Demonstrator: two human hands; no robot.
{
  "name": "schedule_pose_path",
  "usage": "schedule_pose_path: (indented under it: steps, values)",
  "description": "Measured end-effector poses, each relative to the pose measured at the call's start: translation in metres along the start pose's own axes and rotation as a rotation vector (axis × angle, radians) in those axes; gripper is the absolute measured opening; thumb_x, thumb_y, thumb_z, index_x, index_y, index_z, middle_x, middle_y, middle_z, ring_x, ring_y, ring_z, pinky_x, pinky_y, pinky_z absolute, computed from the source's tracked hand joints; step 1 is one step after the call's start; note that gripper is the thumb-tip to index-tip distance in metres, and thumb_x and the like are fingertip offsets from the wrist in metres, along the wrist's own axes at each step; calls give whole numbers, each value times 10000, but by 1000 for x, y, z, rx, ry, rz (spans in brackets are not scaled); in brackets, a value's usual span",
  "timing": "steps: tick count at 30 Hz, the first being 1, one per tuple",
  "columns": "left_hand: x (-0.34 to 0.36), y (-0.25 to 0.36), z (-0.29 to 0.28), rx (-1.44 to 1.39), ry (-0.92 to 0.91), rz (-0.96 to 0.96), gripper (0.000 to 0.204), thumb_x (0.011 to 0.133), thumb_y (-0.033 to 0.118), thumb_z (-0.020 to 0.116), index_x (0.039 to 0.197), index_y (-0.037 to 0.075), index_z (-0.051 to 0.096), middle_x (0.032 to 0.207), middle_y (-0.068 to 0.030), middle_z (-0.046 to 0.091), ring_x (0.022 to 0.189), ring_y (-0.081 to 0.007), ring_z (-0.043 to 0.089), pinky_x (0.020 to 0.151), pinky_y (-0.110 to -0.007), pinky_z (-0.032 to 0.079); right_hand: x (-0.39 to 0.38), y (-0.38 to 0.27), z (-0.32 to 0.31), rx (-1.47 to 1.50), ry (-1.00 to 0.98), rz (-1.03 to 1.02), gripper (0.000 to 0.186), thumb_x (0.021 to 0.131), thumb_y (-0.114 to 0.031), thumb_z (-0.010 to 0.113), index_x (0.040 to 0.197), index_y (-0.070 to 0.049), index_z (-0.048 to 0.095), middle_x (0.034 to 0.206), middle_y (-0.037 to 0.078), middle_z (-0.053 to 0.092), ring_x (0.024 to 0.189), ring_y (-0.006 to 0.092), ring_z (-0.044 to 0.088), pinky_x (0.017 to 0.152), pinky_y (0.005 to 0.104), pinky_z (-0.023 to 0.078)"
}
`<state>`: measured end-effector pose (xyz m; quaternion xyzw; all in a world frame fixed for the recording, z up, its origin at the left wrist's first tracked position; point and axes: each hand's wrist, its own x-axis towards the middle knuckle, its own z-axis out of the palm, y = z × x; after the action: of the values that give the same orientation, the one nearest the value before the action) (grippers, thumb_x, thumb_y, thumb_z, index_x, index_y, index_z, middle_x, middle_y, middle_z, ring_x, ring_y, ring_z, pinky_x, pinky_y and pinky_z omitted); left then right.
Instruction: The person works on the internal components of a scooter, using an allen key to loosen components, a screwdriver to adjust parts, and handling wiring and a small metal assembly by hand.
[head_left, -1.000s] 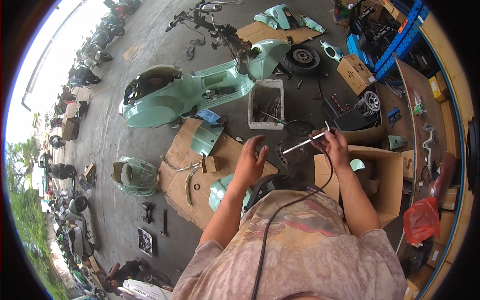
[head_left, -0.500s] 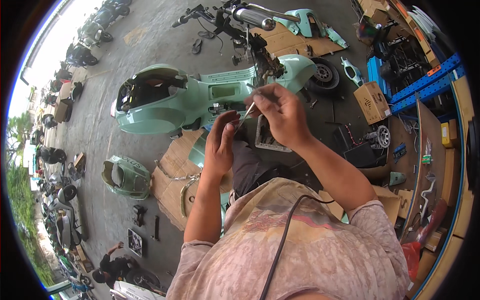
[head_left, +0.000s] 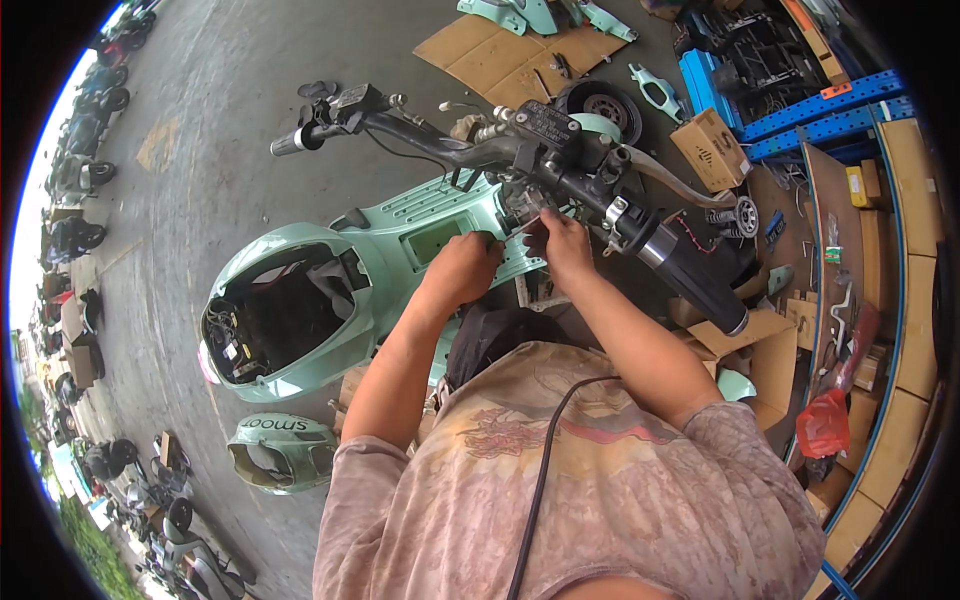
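A mint-green scooter lies partly stripped before me, its floorboard (head_left: pixel 450 205) bare and its black handlebar (head_left: pixel 470 155) exposed. My left hand (head_left: pixel 465 268) is closed in a fist over the floorboard's near side, around one end of a thin metal rod (head_left: pixel 519 229). The other end of that rod reaches the pinched fingers of my right hand (head_left: pixel 565 248), beside the steering column and under the handlebar. What the rod's tips touch is hidden by my fingers and the column. The right-hand black grip (head_left: pixel 695 282) juts out past my right forearm.
A green body panel (head_left: pixel 285 452) lies on the floor at left. Beyond the scooter, more panels rest on flattened cardboard (head_left: pixel 500 65). An open carton (head_left: pixel 765 370), a closed box (head_left: pixel 711 150) and blue shelving (head_left: pixel 830 125) stand at right. Parked scooters line the far left.
Both hands have moved forward and down with the rod, from in front of my chest to the steering column. My view has shifted, so the handlebar appears nearer and larger.
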<state>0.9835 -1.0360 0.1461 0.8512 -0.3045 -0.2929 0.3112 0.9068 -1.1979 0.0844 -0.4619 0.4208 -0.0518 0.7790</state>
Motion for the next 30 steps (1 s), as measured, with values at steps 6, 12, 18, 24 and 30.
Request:
schedule_pose_path:
  steps: [6,12,18,24,30]
  values:
    - [23,-6,-6,38,-8,-18,318,946,225,493,871,-45,643,859,-285,647,855,-463,616,767,-520,479,7,-19,15,-223,-1,-15,262,983,-251,535,898,-11,596,733,76,661,568,167,629,448,276,466]
    - [22,7,-13,199,-1,23,234,889,151,497,876,-32,643,844,-285,654,814,-465,637,738,-527,511,9,-37,20,-413,3,-17,221,997,-238,484,963,-40,577,705,69,629,549,157,603,430,281,461]
    - [31,43,-34,442,-56,77,167,841,102,520,861,0,650,842,-209,688,802,-379,677,703,-466,538,12,-49,23,-511,-33,25,246,994,-252,483,946,-29,577,702,68,622,546,160,596,441,282,468]
    - [37,42,-29,446,-59,144,179,867,141,516,912,-3,613,845,-210,678,817,-389,665,703,-486,522,13,-52,21,-525,-65,69,259,994,-259,482,938,-25,577,700,64,618,542,161,590,446,282,470]
    - [38,68,-36,438,-19,279,130,808,84,583,882,4,654,820,-186,689,786,-344,692,661,-425,554,13,-60,17,-417,-92,17,283,996,-272,474,880,-40,586,631,54,588,505,140,575,451,273,484]
